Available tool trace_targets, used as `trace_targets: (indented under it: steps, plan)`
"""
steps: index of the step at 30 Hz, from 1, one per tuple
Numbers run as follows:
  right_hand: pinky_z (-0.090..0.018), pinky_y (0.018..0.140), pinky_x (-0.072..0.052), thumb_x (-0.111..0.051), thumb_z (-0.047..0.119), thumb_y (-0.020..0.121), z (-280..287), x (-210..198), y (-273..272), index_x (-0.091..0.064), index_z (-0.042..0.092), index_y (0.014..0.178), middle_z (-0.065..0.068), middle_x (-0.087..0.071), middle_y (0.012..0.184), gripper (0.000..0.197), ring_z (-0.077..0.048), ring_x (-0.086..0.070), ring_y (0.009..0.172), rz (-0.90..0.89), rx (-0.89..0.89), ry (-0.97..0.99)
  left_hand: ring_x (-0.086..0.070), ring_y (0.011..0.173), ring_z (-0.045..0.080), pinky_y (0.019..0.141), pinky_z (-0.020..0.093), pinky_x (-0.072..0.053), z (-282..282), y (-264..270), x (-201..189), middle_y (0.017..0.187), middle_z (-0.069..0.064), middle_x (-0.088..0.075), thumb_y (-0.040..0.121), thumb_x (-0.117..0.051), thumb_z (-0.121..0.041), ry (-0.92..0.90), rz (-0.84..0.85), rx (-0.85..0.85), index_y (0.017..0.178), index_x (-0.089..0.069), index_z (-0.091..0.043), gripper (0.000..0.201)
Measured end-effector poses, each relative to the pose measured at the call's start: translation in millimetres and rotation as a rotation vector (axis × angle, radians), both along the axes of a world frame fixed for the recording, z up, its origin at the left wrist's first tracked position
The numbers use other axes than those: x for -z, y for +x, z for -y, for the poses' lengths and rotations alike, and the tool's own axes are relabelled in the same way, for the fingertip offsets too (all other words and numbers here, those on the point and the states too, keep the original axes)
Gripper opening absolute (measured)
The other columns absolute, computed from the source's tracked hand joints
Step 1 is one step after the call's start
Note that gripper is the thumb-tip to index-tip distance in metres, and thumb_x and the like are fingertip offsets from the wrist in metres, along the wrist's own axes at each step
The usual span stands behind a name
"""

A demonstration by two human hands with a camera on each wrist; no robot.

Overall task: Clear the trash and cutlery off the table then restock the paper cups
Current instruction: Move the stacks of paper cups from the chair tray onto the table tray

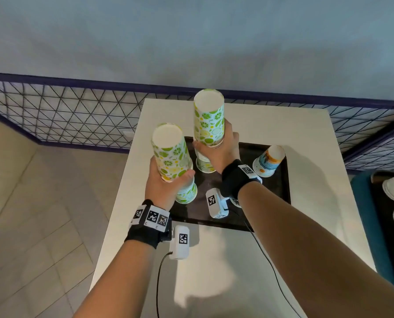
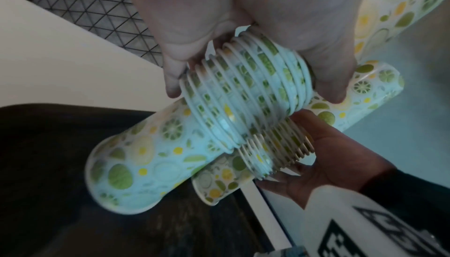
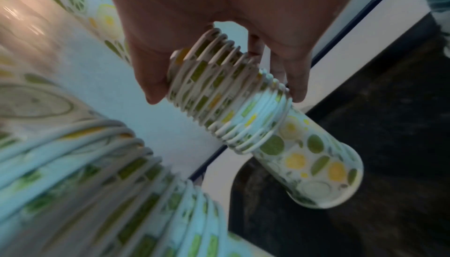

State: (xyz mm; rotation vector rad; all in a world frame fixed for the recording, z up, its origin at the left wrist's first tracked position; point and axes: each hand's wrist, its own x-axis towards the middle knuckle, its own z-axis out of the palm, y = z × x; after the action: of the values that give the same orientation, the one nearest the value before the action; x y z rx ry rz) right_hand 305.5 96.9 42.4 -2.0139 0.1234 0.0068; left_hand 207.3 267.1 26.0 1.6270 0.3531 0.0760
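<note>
Stacks of citrus-print paper cups are being set upside down on the dark tray (image 1: 284, 189) in the middle of the white desk (image 1: 310, 226). At the left, the left hand (image 1: 162, 187) is clenched around the near stack (image 1: 172, 157) at its ribbed rims. Further right and farther off, the right hand (image 1: 221, 152) is wrapped around the far stack (image 1: 208, 120) likewise. Each stack should be lowered vertically and released only once seated. At the tray's right edge, a blue-print cup (image 1: 268, 160) stands inverted, well apart.
</note>
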Motion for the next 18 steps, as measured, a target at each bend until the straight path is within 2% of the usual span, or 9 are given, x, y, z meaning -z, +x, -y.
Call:
trace_targets:
  steps: [3, 5, 7, 10, 13, 16, 18]
  plan:
    - [-0.027, 0.095, -0.036, -0.088, 0.044, 0.069, -3.4, 19.3, 2.7, -0.037, 0.027, 0.148, 0.001, -0.05, 0.135, 0.095, -0.017, -0.039, 0.123, -0.049, -0.012, -0.05, -0.067, 0.119, 0.028, 0.101, 0.059, -0.053, -4.0, 0.0, 22.7, 0.128, 0.002, -0.07, 0.056, -0.1, -0.044, 0.009, -0.086, 0.042, 0.138, -0.051, -0.027, 0.097]
    - [-0.027, 0.095, -0.038, -0.09, 0.043, 0.068, -3.8, 29.2, 1.6, -0.036, 0.03, 0.149, 0.001, -0.049, 0.136, 0.098, -0.012, -0.043, 0.116, -0.1, -0.016, -0.066, -0.067, 0.121, 0.028, 0.102, 0.059, -0.052, -5.7, -1.3, 35.8, 0.129, 0.001, -0.07, 0.054, -0.101, -0.047, 0.018, -0.123, 0.063, 0.139, -0.051, -0.029, 0.1]
    - [-0.031, 0.099, -0.045, -0.091, 0.042, 0.066, -5.4, 39.5, -1.1, -0.036, 0.034, 0.147, 0.001, -0.051, 0.137, 0.098, -0.012, -0.049, 0.115, -0.151, -0.011, -0.078, -0.066, 0.121, 0.022, 0.104, 0.054, -0.052, -5.5, -2.3, 43.6, 0.129, -0.004, -0.069, 0.055, -0.099, -0.048, 0.055, -0.149, 0.081, 0.138, -0.05, -0.033, 0.098]
    - [-0.043, 0.104, -0.052, -0.09, 0.043, 0.064, -7.9, 48.3, -3.4, -0.036, 0.036, 0.144, 0.004, -0.057, 0.137, 0.096, -0.02, -0.058, 0.124, -0.212, 0.005, -0.095, -0.064, 0.118, 0.016, 0.104, 0.04, -0.052, -3.1, -5.2, 47.4, 0.127, -0.012, -0.067, 0.057, -0.096, -0.046, 0.149, -0.196, 0.09, 0.136, -0.048, -0.038, 0.093]
    - [-0.041, 0.103, -0.051, -0.09, 0.041, 0.068, -7.4, 45.6, -0.8, -0.035, 0.034, 0.144, 0.004, -0.06, 0.136, 0.094, -0.023, -0.06, 0.124, -0.256, -0.012, -0.11, -0.063, 0.118, 0.018, 0.099, 0.032, -0.049, 0.0, -3.8, 47.7, 0.126, -0.011, -0.066, 0.061, -0.097, -0.037, 0.165, -0.225, 0.088, 0.136, -0.046, -0.04, 0.09]
    - [-0.038, 0.101, -0.05, -0.089, 0.038, 0.071, -4.9, 40.5, 1.7, -0.034, 0.03, 0.146, 0.002, -0.062, 0.134, 0.094, -0.025, -0.06, 0.123, -0.29, -0.032, -0.144, -0.061, 0.125, 0.018, 0.108, 0.043, -0.05, 1.2, -1.6, 45.8, 0.134, -0.01, -0.065, 0.05, -0.096, -0.053, 0.131, -0.219, 0.089, 0.136, -0.044, -0.048, 0.1]
    - [-0.036, 0.1, -0.049, -0.09, 0.037, 0.071, -3.7, 37.3, 0.7, -0.031, 0.028, 0.148, 0.0, -0.061, 0.135, 0.097, -0.026, -0.06, 0.125, -0.299, -0.034, -0.145, -0.06, 0.128, 0.019, 0.108, 0.049, -0.05, 1.5, -1.3, 45.4, 0.137, -0.008, -0.063, 0.045, -0.095, -0.062, 0.122, -0.212, 0.086, 0.137, -0.044, -0.048, 0.106]
